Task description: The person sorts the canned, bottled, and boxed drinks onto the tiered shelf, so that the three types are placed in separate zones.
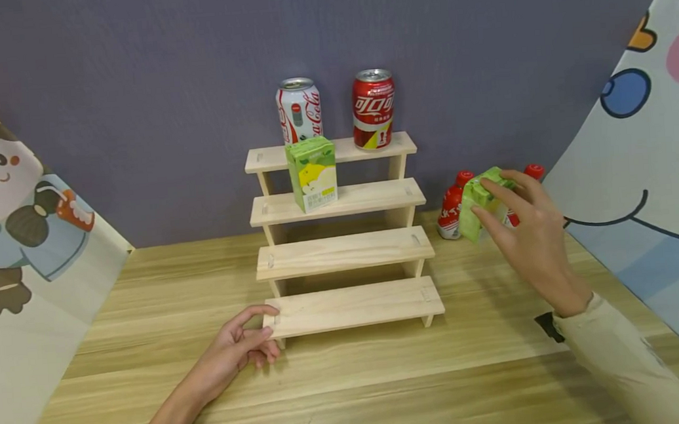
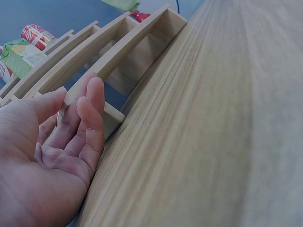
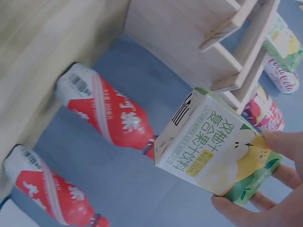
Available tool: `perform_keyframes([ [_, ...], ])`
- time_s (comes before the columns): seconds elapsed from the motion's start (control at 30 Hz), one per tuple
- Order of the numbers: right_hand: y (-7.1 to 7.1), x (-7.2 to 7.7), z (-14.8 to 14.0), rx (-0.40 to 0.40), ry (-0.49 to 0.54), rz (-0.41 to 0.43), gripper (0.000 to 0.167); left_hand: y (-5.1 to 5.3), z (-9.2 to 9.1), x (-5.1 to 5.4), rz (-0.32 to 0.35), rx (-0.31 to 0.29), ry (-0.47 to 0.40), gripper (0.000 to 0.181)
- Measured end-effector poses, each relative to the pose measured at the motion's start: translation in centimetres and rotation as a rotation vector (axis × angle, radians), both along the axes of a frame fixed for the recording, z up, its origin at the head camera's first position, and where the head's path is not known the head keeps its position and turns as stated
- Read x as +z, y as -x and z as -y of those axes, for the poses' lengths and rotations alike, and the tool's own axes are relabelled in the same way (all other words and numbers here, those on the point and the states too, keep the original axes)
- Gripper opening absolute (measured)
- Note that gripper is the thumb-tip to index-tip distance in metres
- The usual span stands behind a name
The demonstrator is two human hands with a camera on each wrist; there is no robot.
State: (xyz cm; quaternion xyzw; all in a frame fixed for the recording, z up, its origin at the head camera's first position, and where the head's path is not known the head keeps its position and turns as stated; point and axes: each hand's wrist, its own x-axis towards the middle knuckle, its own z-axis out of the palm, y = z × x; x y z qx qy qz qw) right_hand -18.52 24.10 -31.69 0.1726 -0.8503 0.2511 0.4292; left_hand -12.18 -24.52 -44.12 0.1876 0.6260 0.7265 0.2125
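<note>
My left hand (image 1: 228,354) grips the left end of the lowest step of a wooden stepped rack (image 1: 352,306), thumb and fingers around its edge. In the right hand (image 1: 527,235) is a green juice carton (image 1: 474,212), pinched near its top and held in the air right of the rack; its printed front shows in the right wrist view (image 3: 218,146). Another green carton (image 1: 316,177) stands on the second step from the top. On the top step are a white cola can (image 1: 299,110), partly behind that carton, and a red cola can (image 1: 373,111).
Two red bottles stand on the table right of the rack, behind the held carton: one (image 1: 450,214) nearer the rack, the other (image 1: 534,172) mostly covered by the right hand. A dark wall stands behind, with cartoon-printed panels at both sides.
</note>
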Motion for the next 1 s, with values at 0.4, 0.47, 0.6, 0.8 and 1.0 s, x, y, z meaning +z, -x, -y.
perform_keyframes([
  [0.4, 0.3, 2.4, 3.2, 0.068, 0.056, -0.06, 0.042, 0.1, 0.1, -0.1, -0.002, 0.006, 0.0, 0.039],
  [0.47, 0.4, 2.9, 3.8, 0.08, 0.062, -0.068, 0.041, 0.1, 0.1, -0.1, -0.004, 0.006, 0.001, 0.039],
  [0.6, 0.7, 3.6, 5.0, 0.093, 0.068, -0.081, 0.04, 0.1, 0.1, -0.2, -0.003, 0.005, 0.0, 0.039],
  [0.8, 1.3, 4.3, 7.0, 0.136, 0.094, -0.099, 0.038, 0.1, 0.1, -0.2, -0.006, 0.002, -0.002, 0.04],
  [1.0, 2.3, 4.8, 8.7, 0.177, 0.081, -0.133, 0.037, 0.1, 0.1, -0.2, -0.003, 0.0, -0.008, 0.04],
])
